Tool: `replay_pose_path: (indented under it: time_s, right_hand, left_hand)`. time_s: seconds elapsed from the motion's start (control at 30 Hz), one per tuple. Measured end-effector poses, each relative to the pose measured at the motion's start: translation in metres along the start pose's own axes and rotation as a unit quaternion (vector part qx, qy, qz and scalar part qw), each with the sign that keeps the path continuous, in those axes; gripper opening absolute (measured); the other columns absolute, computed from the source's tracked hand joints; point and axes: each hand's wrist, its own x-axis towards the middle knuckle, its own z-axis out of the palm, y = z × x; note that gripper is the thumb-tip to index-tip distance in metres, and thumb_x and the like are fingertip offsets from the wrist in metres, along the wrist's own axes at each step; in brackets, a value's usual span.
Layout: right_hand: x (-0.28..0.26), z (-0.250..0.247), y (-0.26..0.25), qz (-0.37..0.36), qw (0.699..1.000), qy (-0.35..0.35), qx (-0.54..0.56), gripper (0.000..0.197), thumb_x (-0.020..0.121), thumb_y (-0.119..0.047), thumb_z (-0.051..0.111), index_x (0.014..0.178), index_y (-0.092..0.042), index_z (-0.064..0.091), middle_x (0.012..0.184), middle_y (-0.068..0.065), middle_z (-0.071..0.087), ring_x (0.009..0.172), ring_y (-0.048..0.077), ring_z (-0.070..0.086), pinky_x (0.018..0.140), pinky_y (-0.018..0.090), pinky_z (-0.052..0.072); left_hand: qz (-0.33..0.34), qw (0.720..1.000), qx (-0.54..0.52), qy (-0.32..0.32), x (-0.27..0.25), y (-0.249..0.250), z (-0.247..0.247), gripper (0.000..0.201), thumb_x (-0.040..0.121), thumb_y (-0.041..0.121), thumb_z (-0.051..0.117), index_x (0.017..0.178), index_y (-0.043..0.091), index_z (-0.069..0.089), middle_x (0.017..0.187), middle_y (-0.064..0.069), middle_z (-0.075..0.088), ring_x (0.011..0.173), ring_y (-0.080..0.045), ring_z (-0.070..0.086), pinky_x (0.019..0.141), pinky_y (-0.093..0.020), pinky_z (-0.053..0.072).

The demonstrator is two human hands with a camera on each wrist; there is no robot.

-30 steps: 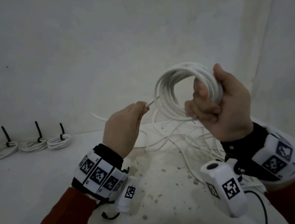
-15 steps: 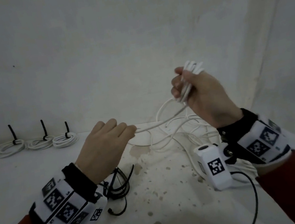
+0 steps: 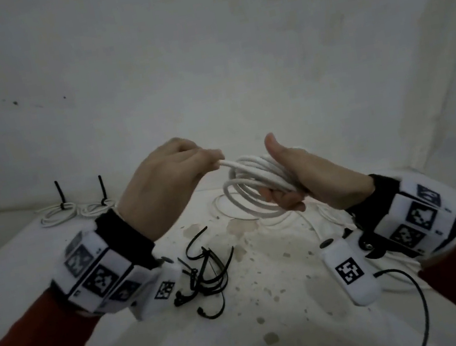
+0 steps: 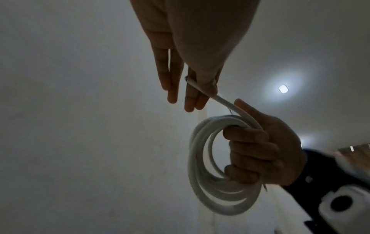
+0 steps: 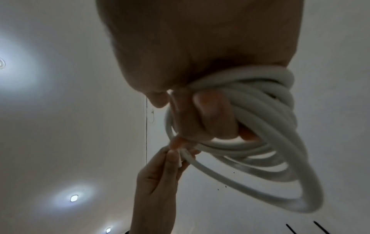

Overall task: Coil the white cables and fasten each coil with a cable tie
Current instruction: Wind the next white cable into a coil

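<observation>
My right hand [image 3: 293, 189] grips a coil of white cable [image 3: 249, 190] in mid air above the table, fingers curled through its loops and thumb up. The same coil [image 4: 210, 178] hangs from that hand in the left wrist view, and its loops [image 5: 260, 142] wrap the fingers in the right wrist view. My left hand [image 3: 203, 158] pinches the cable's free end [image 4: 192, 83] just left of the coil. Loose black cable ties [image 3: 207, 273] lie on the table below my left wrist. More loose white cable [image 3: 313, 219] lies under the coil.
Two finished coils [image 3: 58, 214] with upright black ties sit at the table's back left edge. The white table [image 3: 248, 335] is stained and speckled in the middle. A black cord [image 3: 421, 306] trails from my right wrist camera. White cloth walls close the back and right.
Half a second ago the cable ran stretched between my hands. Now my left hand has risen and come right to the coil with the free end, and the coil has tilted flat.
</observation>
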Motion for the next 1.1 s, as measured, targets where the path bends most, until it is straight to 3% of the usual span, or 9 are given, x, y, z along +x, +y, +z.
replay_pose_path:
  time_s: [0.07, 0.17, 0.23, 0.33, 0.5, 0.63, 0.8, 0.93, 1.1]
  right_hand:
    - [0.001, 0.001, -0.005, 0.008, 1.0, 0.007, 0.022, 0.08, 0.083, -0.07, 0.018, 0.061, -0.001, 0.053, 0.047, 0.009, 0.035, 0.033, 0.015, 0.027, 0.038, 0.019, 0.026]
    - [0.004, 0.001, -0.008, 0.036, 0.994, -0.003, 0.102, 0.075, 0.075, -0.073, 0.019, 0.046, -0.012, 0.051, 0.034, 0.001, 0.032, 0.027, 0.009, 0.02, 0.04, 0.022, 0.01]
    - [0.008, 0.003, -0.006, 0.028, 0.987, -0.023, 0.154, 0.074, 0.076, -0.075, 0.017, 0.041, -0.016, 0.045, 0.03, -0.004, 0.025, 0.026, 0.01, 0.016, 0.044, 0.029, 0.007]
    - [0.012, 0.007, -0.004, 0.016, 0.978, -0.026, 0.206, 0.073, 0.079, -0.073, 0.016, 0.04, -0.017, 0.041, 0.029, -0.005, 0.022, 0.026, 0.011, 0.015, 0.046, 0.034, 0.011]
    - [0.012, 0.018, -0.011, 0.018, 0.972, 0.027, 0.233, 0.071, 0.078, -0.071, 0.021, 0.04, -0.016, 0.043, 0.029, -0.004, 0.023, 0.024, 0.011, 0.016, 0.054, 0.041, 0.012]
    - [0.015, 0.036, -0.011, 0.029, 0.963, 0.176, 0.204, 0.071, 0.092, -0.062, 0.035, 0.052, -0.005, 0.049, 0.034, 0.003, 0.029, 0.025, 0.015, 0.027, 0.051, 0.033, 0.034]
    - [0.015, 0.039, -0.002, -0.05, 0.956, 0.256, 0.137, 0.066, 0.09, -0.051, 0.05, 0.069, 0.011, 0.057, 0.048, 0.011, 0.052, 0.044, 0.029, 0.053, 0.05, 0.037, 0.051]
    - [0.013, 0.043, 0.007, -0.125, 0.97, 0.201, 0.052, 0.042, 0.078, -0.043, 0.061, 0.097, -0.005, 0.059, 0.064, -0.006, 0.061, 0.058, 0.02, 0.061, 0.055, 0.031, 0.054]
    - [0.019, 0.051, 0.017, -0.137, 0.951, 0.265, -0.08, 0.039, 0.094, -0.05, 0.044, 0.093, -0.014, 0.062, 0.074, 0.002, 0.063, 0.066, 0.016, 0.061, 0.061, 0.033, 0.05]
  left_hand:
    - [-0.032, 0.996, -0.076, 0.02, 0.0, 0.005, 0.006, 0.03, 0.093, 0.022, 0.049, 0.108, 0.007, 0.069, 0.1, -0.002, 0.072, 0.091, -0.016, 0.066, 0.077, -0.03, 0.054]
    - [-0.105, 0.974, -0.188, 0.064, 0.001, 0.019, 0.017, 0.023, 0.095, 0.013, 0.053, 0.112, 0.006, 0.067, 0.101, 0.01, 0.067, 0.084, 0.01, 0.06, 0.077, -0.003, 0.041]
    - [-0.211, 0.916, -0.333, 0.07, 0.002, 0.034, 0.026, 0.028, 0.098, 0.018, 0.045, 0.112, 0.009, 0.067, 0.098, 0.006, 0.07, 0.085, 0.004, 0.062, 0.08, -0.013, 0.045]
    - [-0.298, 0.793, -0.521, 0.104, 0.007, 0.053, 0.031, 0.046, 0.096, 0.039, 0.035, 0.111, 0.005, 0.063, 0.102, -0.015, 0.067, 0.097, -0.028, 0.063, 0.088, -0.037, 0.052]
    - [-0.302, 0.813, -0.475, 0.15, 0.017, 0.049, 0.039, 0.044, 0.085, 0.048, 0.05, 0.099, 0.01, 0.068, 0.073, 0.006, 0.065, 0.065, -0.006, 0.061, 0.065, -0.018, 0.047]
    - [-0.315, 0.809, -0.476, 0.137, 0.018, 0.041, 0.045, 0.058, 0.084, 0.06, 0.052, 0.07, 0.005, 0.065, 0.06, -0.017, 0.06, 0.055, -0.032, 0.056, 0.059, -0.037, 0.045]
    - [-0.367, 0.798, -0.459, 0.135, 0.016, 0.035, 0.045, 0.053, 0.081, 0.061, 0.05, 0.058, 0.013, 0.051, 0.049, -0.001, 0.045, 0.05, -0.018, 0.043, 0.052, -0.026, 0.037]
    - [-0.408, 0.771, -0.463, 0.154, 0.017, 0.031, 0.042, 0.059, 0.095, 0.051, 0.043, 0.057, 0.006, 0.05, 0.05, -0.002, 0.043, 0.046, -0.012, 0.039, 0.046, -0.02, 0.035]
    - [-0.491, 0.751, -0.416, 0.149, 0.018, 0.028, 0.047, 0.074, 0.084, 0.072, 0.025, 0.034, 0.021, 0.043, 0.037, 0.008, 0.039, 0.041, -0.017, 0.038, 0.056, -0.035, 0.034]
